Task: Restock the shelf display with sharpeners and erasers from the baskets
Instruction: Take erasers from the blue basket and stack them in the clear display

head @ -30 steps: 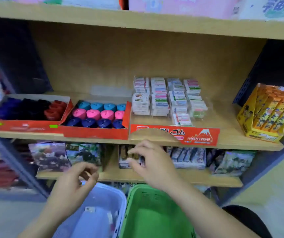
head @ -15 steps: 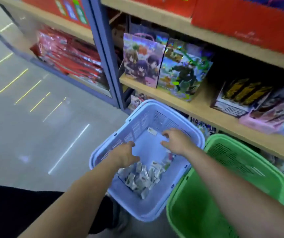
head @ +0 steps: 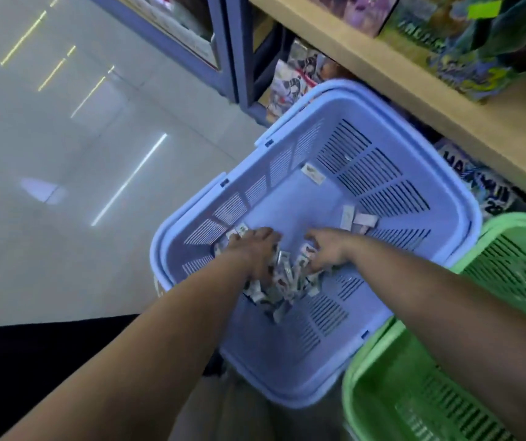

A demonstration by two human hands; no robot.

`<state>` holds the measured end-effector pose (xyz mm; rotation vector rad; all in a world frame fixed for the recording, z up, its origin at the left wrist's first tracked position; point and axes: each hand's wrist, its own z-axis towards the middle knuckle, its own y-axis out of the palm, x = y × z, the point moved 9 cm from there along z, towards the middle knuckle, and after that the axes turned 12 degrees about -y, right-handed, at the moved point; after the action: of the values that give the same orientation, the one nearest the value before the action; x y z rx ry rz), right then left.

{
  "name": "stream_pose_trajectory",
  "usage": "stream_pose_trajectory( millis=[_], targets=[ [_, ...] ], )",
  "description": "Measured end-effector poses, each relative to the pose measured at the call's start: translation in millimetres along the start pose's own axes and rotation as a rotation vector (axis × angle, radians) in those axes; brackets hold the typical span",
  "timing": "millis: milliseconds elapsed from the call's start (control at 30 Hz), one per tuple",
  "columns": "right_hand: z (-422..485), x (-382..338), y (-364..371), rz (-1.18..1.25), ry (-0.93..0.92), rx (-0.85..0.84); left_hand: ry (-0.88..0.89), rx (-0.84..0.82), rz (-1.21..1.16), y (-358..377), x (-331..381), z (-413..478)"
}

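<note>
2 hands in lavender basket (head: 379, 116)
Left hand (head: 255, 249) and right hand (head: 328, 249) sit on the near eraser pile (head: 282, 281); their grip cannot be told.

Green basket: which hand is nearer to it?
Right. The right hand is in the blue basket, on the side toward the green basket; the left hand is farther, across the eraser pile.

left basket (head: 463, 198) on floor (head: 64, 160), right basket (head: 509, 246) just beside it | shelf (head: 414, 87) behind both | heap of packets (head: 282, 292), probably erasers, in left basket's near end; loose packets (head: 361, 219) farther in | left hand (head: 255, 249), right hand (head: 330, 249) side by side on heap
</note>
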<state>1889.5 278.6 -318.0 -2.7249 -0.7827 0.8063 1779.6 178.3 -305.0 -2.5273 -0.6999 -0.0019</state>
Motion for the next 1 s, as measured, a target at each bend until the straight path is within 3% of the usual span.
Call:
stream_pose_trajectory(
  millis=[233,367,467,633,900,1000],
  targets=[
    [5.3,-2.5,20.3,-0.012,0.021,-0.054,-0.037,-0.031,-0.045,2.3,1.3,3.9],
    [6.6,-12.9,24.6,-0.154,-0.023,-0.066,-0.008,-0.038,-0.139,7.4,7.7,6.0],
    [6.8,-15.1,27.3,-0.037,-0.042,-0.057,-0.027,-0.080,-0.153,14.8,11.5,8.2],
    [2.4,-30.8,44.1,0.066,-0.135,-0.182,0.024,-0.115,-0.031,21.9,21.4,8.7],
    [2.3,-21.9,25.6,0.015,-0.052,-0.077,0.034,-0.052,-0.040,16.4,28.5,10.4],
    [0.7,-17.1,13.5,0.059,-0.035,-0.053,0.020,-0.035,-0.166,8.2,24.2,14.3]
  ],
)
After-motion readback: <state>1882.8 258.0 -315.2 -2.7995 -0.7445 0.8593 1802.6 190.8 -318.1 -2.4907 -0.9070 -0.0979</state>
